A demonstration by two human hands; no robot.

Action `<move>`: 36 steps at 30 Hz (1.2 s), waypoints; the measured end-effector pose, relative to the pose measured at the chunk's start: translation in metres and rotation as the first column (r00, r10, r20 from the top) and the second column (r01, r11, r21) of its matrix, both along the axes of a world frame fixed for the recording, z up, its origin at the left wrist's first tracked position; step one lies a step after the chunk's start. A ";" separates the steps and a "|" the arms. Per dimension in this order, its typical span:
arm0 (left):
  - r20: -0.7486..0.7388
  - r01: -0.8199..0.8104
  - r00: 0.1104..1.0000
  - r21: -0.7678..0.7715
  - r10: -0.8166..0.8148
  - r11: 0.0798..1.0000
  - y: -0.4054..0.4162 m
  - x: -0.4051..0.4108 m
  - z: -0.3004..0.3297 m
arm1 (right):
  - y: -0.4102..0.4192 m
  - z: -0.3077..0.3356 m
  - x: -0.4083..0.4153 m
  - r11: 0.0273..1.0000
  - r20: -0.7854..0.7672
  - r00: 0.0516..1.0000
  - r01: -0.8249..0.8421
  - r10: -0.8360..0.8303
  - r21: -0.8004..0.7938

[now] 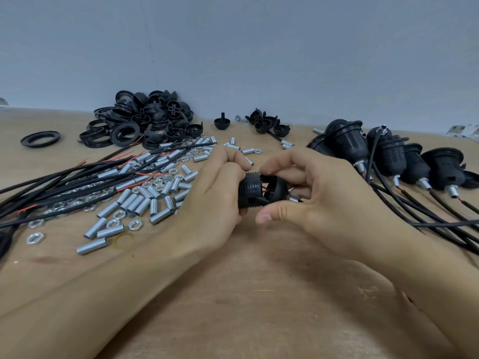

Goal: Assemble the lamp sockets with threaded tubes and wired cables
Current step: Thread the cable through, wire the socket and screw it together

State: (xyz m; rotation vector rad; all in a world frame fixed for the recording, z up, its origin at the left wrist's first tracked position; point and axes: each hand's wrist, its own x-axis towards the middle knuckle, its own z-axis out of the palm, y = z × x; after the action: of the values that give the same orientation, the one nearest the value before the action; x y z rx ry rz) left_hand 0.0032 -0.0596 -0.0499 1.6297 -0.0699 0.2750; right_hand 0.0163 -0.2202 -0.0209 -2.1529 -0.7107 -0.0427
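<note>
- Socket body [250, 190], black and threaded, sits between the two hands just above the wooden table [259, 294]; the left hand [215, 193] curls round its ribbed barrel, probably to keep it from turning.
- The right hand [324, 200] pinches the domed cap [276, 189] against the barrel's end, forefinger on top and thumb below; red wire shows in the gap between cap and barrel, so the two look not yet fully closed.
- A short metal threaded tube [294, 199] pokes out of the cap toward the right palm; the cable it should carry is hidden behind the hand.
- My guess is the step in hand is seating the cap onto the body, and the wires in the gap could get nipped if it is forced.
- Just left of the left hand lies a scatter of loose tubes [137, 203] and hex nuts [35, 238], with cut black cables [64, 185] fanned across them, all within easy reach.
- Beyond that hand is a pile of black rings and caps [145, 120]; a smaller group of caps [267, 123] lies beyond both hands.
- Right of the right hand stand finished sockets [388, 156], cables trailing toward the person, kept apart from raw stock.
- No tray or bin shows; every part lies straight on the table.
</note>
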 end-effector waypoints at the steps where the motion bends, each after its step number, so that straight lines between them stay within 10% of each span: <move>1: 0.009 -0.006 1.000 0.034 0.006 0.999 0.000 -0.001 0.000 | 0.000 0.000 0.000 1.000 -0.003 1.000 0.001 -0.001 0.012; 36: 0.471 -0.056 0.882 0.063 0.020 0.996 0.001 -0.003 0.007 | 0.014 -0.008 -0.015 0.982 0.129 0.991 0.009 -0.034 0.191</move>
State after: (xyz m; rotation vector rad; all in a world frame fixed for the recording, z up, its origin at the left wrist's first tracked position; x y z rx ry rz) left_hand 0.0004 -0.0586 -0.0429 1.6077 -0.4248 0.7046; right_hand 0.0013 -0.2060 -0.0291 -1.9875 -0.7283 -0.2568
